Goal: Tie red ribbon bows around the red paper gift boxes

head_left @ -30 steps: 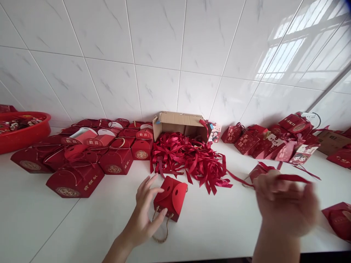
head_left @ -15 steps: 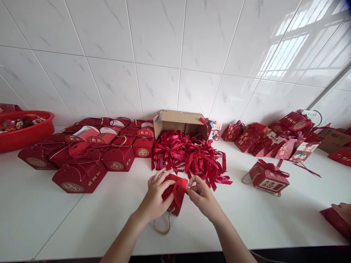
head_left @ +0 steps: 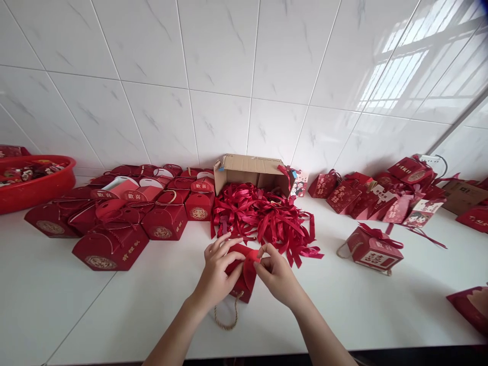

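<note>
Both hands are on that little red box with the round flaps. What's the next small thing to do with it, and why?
Probably slot the two round flaps together until the top shuts. The left hand and right hand each hold a flap of the small red box, and the flaps stand up, not yet flat. The tied box on the right is shut under its ribbon.

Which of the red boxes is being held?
The small red box at front centre, rope handle trailing, between left hand and right hand; others lie untouched.
</note>
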